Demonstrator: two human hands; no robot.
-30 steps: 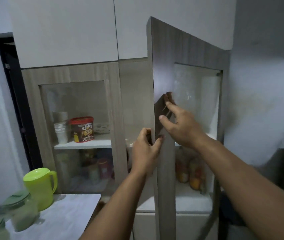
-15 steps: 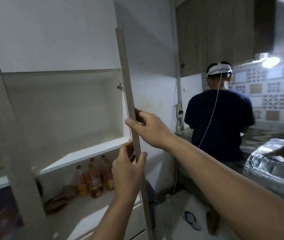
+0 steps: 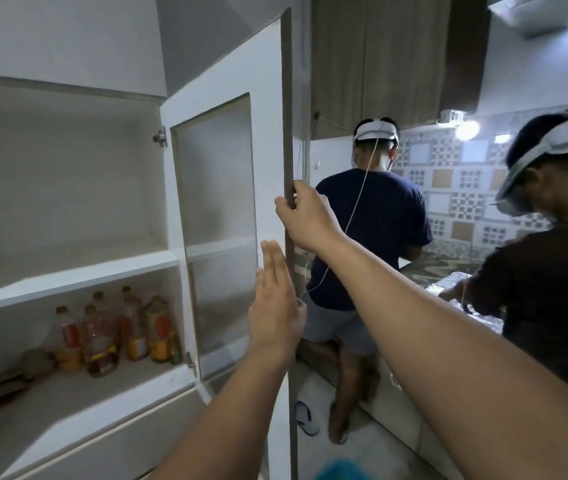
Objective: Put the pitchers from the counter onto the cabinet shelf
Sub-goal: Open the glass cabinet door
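The cabinet door (image 3: 230, 109) with its frosted pane stands wide open. My right hand (image 3: 307, 216) grips the door's outer edge at mid height. Just below it, my left hand (image 3: 277, 306) is flat with straight fingers against the door's inner face near the same edge. The upper cabinet shelf (image 3: 68, 278) is white and bare. No pitcher and no counter with pitchers is in view.
Several oil bottles (image 3: 116, 330) and a brown bag (image 3: 2, 379) sit on the lower shelf. A person in a dark blue shirt (image 3: 369, 237) stands just past the door, back turned. Another person in a brown shirt (image 3: 545, 299) stands at the right by the tiled counter.
The door has swung further open and my view has turned right. My left hand let go of the door edge and now lies flat on it. The green pitcher on the counter left the view.
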